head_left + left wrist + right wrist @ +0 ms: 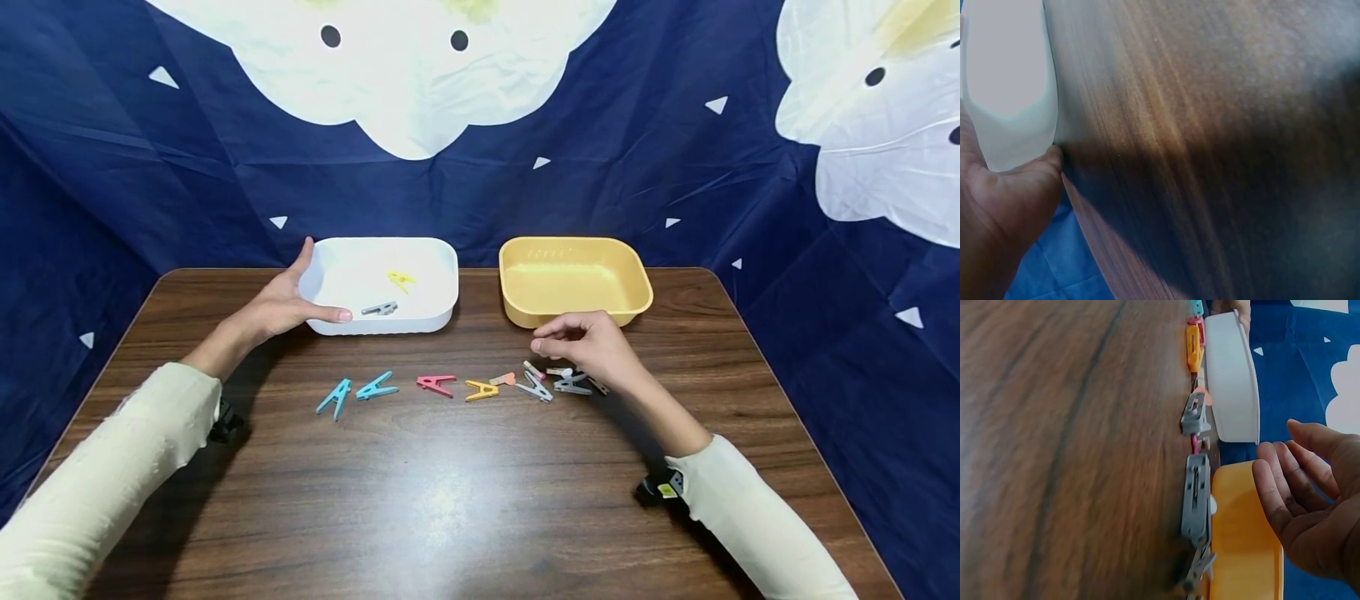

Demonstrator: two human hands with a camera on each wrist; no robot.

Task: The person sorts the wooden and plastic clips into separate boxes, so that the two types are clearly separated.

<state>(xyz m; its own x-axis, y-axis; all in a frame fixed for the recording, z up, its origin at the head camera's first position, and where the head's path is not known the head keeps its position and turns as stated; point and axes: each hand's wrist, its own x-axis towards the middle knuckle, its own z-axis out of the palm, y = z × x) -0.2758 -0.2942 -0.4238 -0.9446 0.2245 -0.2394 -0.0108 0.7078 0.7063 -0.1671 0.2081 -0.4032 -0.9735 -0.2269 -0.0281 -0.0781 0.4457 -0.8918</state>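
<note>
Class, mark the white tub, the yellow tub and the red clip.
White tub (pixel 371 279), head view: bare inner floor.
Yellow tub (pixel 576 287), head view: inner floor.
Red clip (pixel 430 382), head view: its joined left end.

White glare on the tabletop (pixel 442 496)

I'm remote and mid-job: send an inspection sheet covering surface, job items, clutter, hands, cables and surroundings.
Surface: brown wood-grain table, glare near the middle.
White tray: yellow clip and gray clip inside.
Yellow tray: stands right of the white one.
Loose clips: rough row before the trays, including blue clips, red clip, gray clips.
Clutter: nothing seen.
Left hand: touches the white tray's left end.
Right hand: holds nothing, hovers by the yellow tray.
Cables: nothing seen.
Surroundings: blue cloth backdrop with white shapes.
</note>
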